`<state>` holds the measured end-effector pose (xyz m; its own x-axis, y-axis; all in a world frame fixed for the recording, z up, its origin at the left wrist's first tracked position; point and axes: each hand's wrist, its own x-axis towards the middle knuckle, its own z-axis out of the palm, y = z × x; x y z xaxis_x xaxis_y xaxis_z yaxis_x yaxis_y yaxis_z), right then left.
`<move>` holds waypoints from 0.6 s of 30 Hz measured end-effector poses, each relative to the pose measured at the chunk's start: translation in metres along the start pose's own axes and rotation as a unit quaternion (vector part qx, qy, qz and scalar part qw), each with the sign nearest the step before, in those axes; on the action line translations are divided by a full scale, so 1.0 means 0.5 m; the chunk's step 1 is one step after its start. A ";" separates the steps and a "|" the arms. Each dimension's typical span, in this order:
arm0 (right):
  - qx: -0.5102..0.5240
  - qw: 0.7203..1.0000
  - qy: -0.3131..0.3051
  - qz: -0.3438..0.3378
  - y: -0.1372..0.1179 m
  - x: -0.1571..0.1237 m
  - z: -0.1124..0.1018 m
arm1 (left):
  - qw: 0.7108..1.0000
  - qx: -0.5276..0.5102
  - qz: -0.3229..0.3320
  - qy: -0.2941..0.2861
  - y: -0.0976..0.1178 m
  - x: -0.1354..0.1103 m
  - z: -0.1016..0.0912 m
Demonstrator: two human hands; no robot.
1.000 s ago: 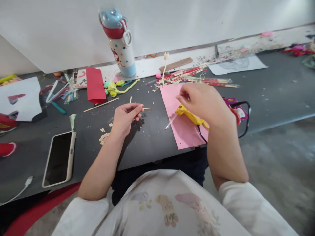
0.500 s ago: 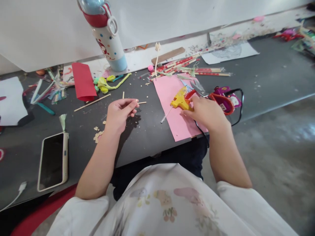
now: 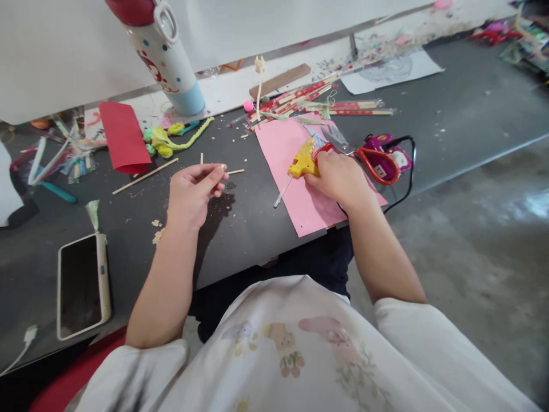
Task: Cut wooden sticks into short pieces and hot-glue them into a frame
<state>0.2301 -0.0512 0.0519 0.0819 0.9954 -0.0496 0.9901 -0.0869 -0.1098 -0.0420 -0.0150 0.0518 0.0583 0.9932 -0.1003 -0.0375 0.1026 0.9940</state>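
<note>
My left hand [image 3: 192, 191] hovers just over the dark table [image 3: 240, 217], its fingers pinched on a thin wooden stick [image 3: 234, 171] that pokes out to the right. My right hand [image 3: 338, 178] lies on a pink paper sheet [image 3: 286, 150] with its fingers wrapped round the handle of a yellow glue gun [image 3: 302, 163]. A glue stick [image 3: 282, 193] juts from the gun toward me. Red-handled scissors [image 3: 358, 153] lie just right of that hand.
A phone [image 3: 81, 286] lies at the near left. A red folded paper [image 3: 123, 137], yellow-green yarn [image 3: 171, 140] and a long wooden stick [image 3: 144, 176] sit behind my left hand. A dotted water bottle [image 3: 165, 54] stands at the back. Red-wrapped sticks [image 3: 317, 97] lie behind the pink sheet.
My right hand dropped from above the pink sheet onto the glue gun and closed on its handle. The left hand kept its pinch on the stick. The view shifted down.
</note>
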 end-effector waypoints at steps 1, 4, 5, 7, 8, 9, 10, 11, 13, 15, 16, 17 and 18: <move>0.003 1.000 0.009 -0.007 0.000 -0.001 -0.002 | 1.000 -0.001 0.000 -0.001 -0.001 0.000 0.000; 0.037 0.999 0.034 -0.022 0.001 -0.006 -0.017 | 1.000 -0.002 0.004 -0.002 -0.003 0.002 -0.001; 0.062 0.997 0.042 -0.023 0.000 -0.007 -0.023 | 1.000 0.000 0.004 0.000 -0.003 0.003 -0.002; 0.132 0.989 0.061 -0.020 -0.005 -0.008 -0.035 | 1.000 0.002 -0.002 0.005 -0.002 0.003 -0.002; 0.175 0.982 0.067 -0.017 -0.010 -0.008 -0.039 | 1.000 0.001 -0.008 0.007 -0.002 0.003 -0.002; 0.224 0.972 0.071 -0.014 -0.018 -0.007 -0.042 | 1.000 -0.001 -0.014 0.009 -0.001 0.002 -0.002; 0.279 0.958 0.070 -0.013 -0.027 -0.006 -0.044 | 1.000 -0.004 -0.019 0.010 0.000 0.002 -0.003; 0.340 0.938 0.062 -0.015 -0.039 -0.004 -0.045 | 1.000 -0.007 -0.024 0.008 0.001 0.001 -0.003; 0.471 0.881 0.036 -0.032 -0.067 0.000 -0.044 | 0.999 -0.010 -0.032 0.008 0.002 0.001 -0.003; 0.582 0.812 0.001 -0.030 -0.097 0.003 -0.042 | 0.999 -0.009 -0.038 0.009 0.002 0.001 -0.005; 0.623 0.782 -0.015 -0.020 -0.111 0.005 -0.042 | 0.999 -0.009 -0.041 0.010 0.001 0.002 -0.006; 0.647 0.761 -0.030 -0.014 -0.124 0.006 -0.041 | 0.999 -0.010 -0.043 0.012 0.001 0.002 -0.006; 0.668 0.743 -0.042 -0.009 -0.135 0.008 -0.040 | 0.999 -0.012 -0.046 0.013 0.001 0.002 -0.007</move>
<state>0.1657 -0.0405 0.0790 0.0067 0.9957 -0.0923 -0.0089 -0.0923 -0.9957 -0.0457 -0.0136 0.0521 0.0358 0.9806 -0.1928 -0.0568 0.1946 0.9792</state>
